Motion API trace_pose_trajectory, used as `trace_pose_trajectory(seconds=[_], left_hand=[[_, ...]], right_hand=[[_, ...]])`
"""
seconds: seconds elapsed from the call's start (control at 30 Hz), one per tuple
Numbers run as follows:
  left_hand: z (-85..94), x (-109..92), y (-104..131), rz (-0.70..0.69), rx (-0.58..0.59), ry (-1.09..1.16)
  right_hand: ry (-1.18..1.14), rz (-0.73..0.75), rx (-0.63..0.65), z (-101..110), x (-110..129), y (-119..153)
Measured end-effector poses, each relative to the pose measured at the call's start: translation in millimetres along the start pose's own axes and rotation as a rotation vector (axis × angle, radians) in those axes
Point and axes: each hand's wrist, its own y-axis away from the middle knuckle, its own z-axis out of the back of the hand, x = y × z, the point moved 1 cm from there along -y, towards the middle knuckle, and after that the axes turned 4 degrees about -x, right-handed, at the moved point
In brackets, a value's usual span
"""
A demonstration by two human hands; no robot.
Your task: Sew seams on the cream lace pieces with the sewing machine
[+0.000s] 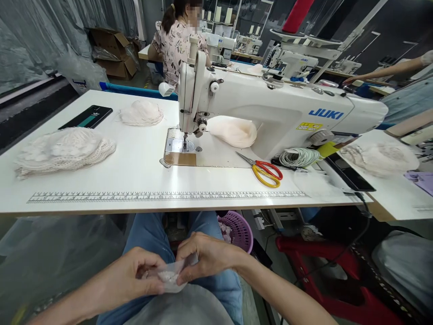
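Observation:
Over my lap, my left hand [145, 273] and my right hand [201, 259] pinch a small clear plastic bag [174, 285] from its two sides. Small white bits [168, 275] show through the plastic; they are too small to name. Above my hands, the front of the table carries a printed ruler strip [162, 197]. Behind it stands a white JUKI sewing machine [270, 95], with a cream piece of fabric [237, 131] lying under its arm. Red and yellow handled scissors [264, 171] rest on the tabletop in front of the machine.
White lace pieces [64, 151] and a smaller lace pile [141, 113] lie left, near a black phone [87, 116]. Coiled cord [299, 157] sits by the machine. Below the table is a purple basket [241, 230]; a red stool [314, 275] stands right. Other people sit nearby.

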Motion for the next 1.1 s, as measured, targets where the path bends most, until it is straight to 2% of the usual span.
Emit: trace_pose_trajectory(seconds=[0.03, 0.07, 0.13, 0.2, 0.3, 0.4, 0.43, 0.5, 0.6, 0.67, 0.77, 0.83, 0.97, 1.1], left_hand=[[1.3, -2, -1, -0.008, -0.008, -0.014], [2.7, -4, -2, -0.007, -0.033, 0.016], [5.2, -3, -6, 0.021, -0.114, 0.176], [6.6, 0, -12, 0.050, -0.219, 0.374], [5.2, 7, -20, 0.063, -0.323, 0.561], [3.5, 12, -23, 0.075, -0.397, 0.710], [3.9, 14, -21, 0.093, -0.421, 0.748], [6.3, 19, -15, 0.140, -0.419, 0.817], [12.8, 29, -1, 0.225, -0.319, 0.832], [18.2, 34, 6, 0.216, -0.336, 0.635], [23.7, 31, 7, 0.011, -0.565, 0.159], [21.2, 24, 3, -0.107, -0.606, -0.004], [8.8, 16, -10, -0.113, -0.395, -0.071], [2.5, 22, -18, -0.146, -0.357, -0.105]], right_hand=[[0.093, -0.005, -0.009, 2, 6, 0], [0.218, -0.017, -0.070, 2, 12, 0], [0.495, -0.036, -0.299, -2, 25, 2], [0.683, -0.008, -0.547, -18, 29, 3], [0.783, 0.184, -0.685, -59, 11, -6], [0.791, 0.162, -0.809, -84, -22, -24], [0.713, 0.134, -0.795, -84, -30, -28], [0.441, 0.067, -0.655, -75, -40, -32], [0.092, -0.025, -0.475, -51, -41, -25], [-0.023, -0.077, -0.465, -39, -39, -19], [-0.217, -0.148, -0.436, -33, -36, -15], [-0.319, -0.178, -0.416, -33, -35, -15], [-0.411, -0.212, -0.408, -30, -36, -12], [-0.346, -0.231, -0.464, -32, -38, -7]])
